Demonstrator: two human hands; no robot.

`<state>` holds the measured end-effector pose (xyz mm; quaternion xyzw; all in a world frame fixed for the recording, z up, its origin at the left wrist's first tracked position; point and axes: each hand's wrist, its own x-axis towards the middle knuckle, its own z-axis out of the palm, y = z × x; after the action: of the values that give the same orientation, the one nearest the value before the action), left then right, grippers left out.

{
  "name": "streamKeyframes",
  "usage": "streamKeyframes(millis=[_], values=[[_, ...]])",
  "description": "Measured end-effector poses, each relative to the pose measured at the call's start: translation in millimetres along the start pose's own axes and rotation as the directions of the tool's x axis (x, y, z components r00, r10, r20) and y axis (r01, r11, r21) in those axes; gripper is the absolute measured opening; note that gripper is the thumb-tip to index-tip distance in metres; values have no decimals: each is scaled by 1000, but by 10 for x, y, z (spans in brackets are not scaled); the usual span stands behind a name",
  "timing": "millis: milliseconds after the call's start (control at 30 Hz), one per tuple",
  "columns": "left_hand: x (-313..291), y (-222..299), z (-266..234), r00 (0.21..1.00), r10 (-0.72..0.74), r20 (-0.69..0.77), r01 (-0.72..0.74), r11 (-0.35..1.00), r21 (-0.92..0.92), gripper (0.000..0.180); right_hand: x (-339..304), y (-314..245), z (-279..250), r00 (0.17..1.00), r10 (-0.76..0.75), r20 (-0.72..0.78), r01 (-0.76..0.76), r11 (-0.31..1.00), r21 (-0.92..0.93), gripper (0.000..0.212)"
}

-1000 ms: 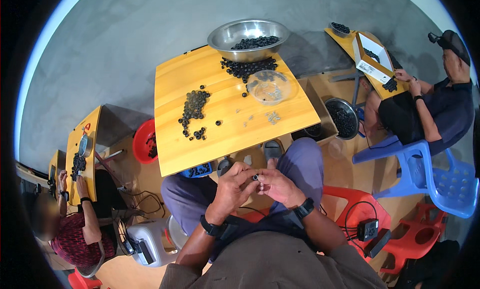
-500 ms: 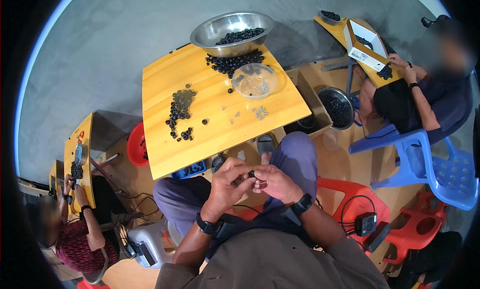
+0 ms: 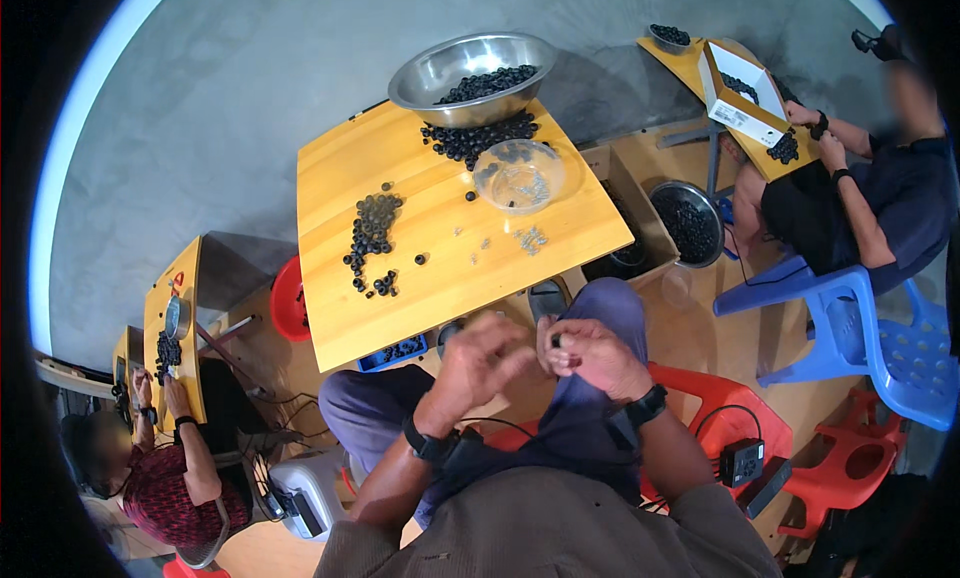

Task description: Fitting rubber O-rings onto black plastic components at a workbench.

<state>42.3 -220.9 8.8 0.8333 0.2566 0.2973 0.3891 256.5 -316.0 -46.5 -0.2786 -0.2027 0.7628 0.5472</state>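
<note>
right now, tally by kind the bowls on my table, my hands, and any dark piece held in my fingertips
Metal bowl: 1
Clear plastic bowl: 1
Hands: 2 (left hand, right hand)
Dark piece in the right fingertips: 1
Total: 5

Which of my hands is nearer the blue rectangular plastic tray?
Left. Your left hand appears just right of the blue tray; your right hand is farther right.

Room along near edge of tbl (image 3: 450, 300), fwd of L hand (image 3: 478, 366) + R hand (image 3: 603, 362); blk pcs (image 3: 376, 218) block fwd-L, tub (image 3: 498, 188) straight fwd, bowl (image 3: 422, 84) beyond.
</note>
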Motion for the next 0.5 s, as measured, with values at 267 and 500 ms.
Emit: streamKeyframes(millis=[267,500], values=[[572,-944,-214,919,-158,-361,267,923,276,12,67,-156,-361,950,-225,219,197,970,141,28],[763,-1122,-44,945,-140,-296,264,860,437,12,97,-172,-345,964,-200,176,169,970,176,29]])
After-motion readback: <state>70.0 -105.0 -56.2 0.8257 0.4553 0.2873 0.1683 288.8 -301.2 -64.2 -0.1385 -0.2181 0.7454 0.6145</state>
